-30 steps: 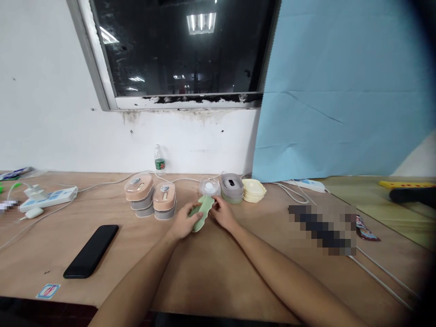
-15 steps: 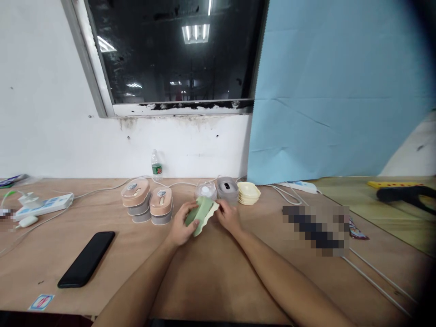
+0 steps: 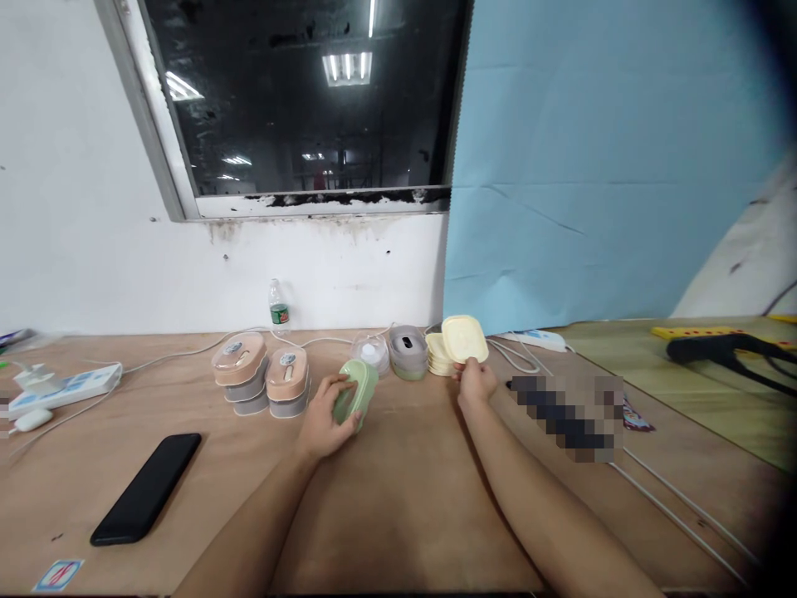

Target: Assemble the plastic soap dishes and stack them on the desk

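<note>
In the head view, my left hand [image 3: 329, 415] is closed around a light green oval plastic container [image 3: 366, 378], held tilted over the table. My right hand [image 3: 476, 384] pinches the lower edge of a pale yellow rounded-square lid [image 3: 464, 339], raised on its side. Just behind and left of that lid stands a stack of pale yellow lids [image 3: 439, 359], partly covered by it. Beyond the green container sit a clear round lid-like piece [image 3: 372, 355] and a stack of translucent grey pieces [image 3: 408, 353].
Pink-and-grey lunch boxes [image 3: 240, 361] stand stacked left of my left hand. A black phone [image 3: 148, 488] lies at the left front. A water bottle [image 3: 278, 306] is by the wall. Power strips [image 3: 68, 386] and white cables lie about; a blurred dark object [image 3: 566, 417] is at right.
My right hand has moved right, away from the green container, and now holds up a yellow lid beside the stack. The left hand still holds the container, turned more upright.
</note>
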### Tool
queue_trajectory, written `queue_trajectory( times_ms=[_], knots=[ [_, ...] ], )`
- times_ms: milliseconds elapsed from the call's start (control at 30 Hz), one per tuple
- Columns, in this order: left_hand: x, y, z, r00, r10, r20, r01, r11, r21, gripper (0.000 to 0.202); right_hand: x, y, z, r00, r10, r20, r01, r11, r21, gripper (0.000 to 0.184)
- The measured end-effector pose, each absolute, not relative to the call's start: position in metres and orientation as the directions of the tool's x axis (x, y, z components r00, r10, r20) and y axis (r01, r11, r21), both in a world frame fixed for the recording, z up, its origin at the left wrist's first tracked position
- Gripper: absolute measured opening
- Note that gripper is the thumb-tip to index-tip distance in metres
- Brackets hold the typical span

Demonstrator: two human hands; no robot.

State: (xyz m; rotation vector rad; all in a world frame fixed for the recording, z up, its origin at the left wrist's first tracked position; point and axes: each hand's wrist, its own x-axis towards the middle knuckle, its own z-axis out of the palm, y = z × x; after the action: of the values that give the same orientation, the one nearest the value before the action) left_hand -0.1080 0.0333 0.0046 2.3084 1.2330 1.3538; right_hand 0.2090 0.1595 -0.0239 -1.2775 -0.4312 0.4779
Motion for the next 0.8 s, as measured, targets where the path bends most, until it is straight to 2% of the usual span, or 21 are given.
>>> queue_trajectory(
  times_ms=[133,233,367,500,600,700,800],
  knots=[
    [-0.108,0.033,0.005,0.258,0.753,0.605,0.576,-0.623,0.529,0.043,0.199,0.161,-0.023,0.789,0.614,-0.003,-0.184,0.232,-0.955,0.009],
    [-0.108,0.033,0.005,0.25,0.762,0.598,0.588,-0.61,0.532,0.041,0.195,0.159,-0.02,0.685,0.728,-0.007,-0.25,0.226,-0.941,0.013],
    [-0.108,0.032,0.006,0.255,0.775,0.578,0.599,-0.596,0.535,0.042,0.193,0.157,-0.02,0.581,0.81,0.086,-0.231,0.265,-0.936,0.023],
    [-0.107,0.031,0.007,0.275,0.792,0.546,0.609,-0.583,0.538,0.045,0.192,0.159,-0.025,0.555,0.796,0.243,-0.012,0.299,-0.954,0.031],
    [-0.108,0.032,0.004,0.259,0.784,0.564,0.601,-0.587,0.542,0.054,0.189,0.154,-0.025,0.542,0.728,0.42,0.283,0.312,-0.907,0.032],
    [-0.11,0.036,-0.002,0.189,0.748,0.636,0.559,-0.615,0.557,0.058,0.175,0.137,-0.017,0.409,0.638,0.652,0.561,0.388,-0.731,0.03],
    [-0.111,0.04,-0.008,0.107,0.72,0.686,0.538,-0.622,0.569,0.06,0.145,0.11,-0.008,0.074,0.641,0.764,0.649,0.551,-0.525,0.027]
  ],
)
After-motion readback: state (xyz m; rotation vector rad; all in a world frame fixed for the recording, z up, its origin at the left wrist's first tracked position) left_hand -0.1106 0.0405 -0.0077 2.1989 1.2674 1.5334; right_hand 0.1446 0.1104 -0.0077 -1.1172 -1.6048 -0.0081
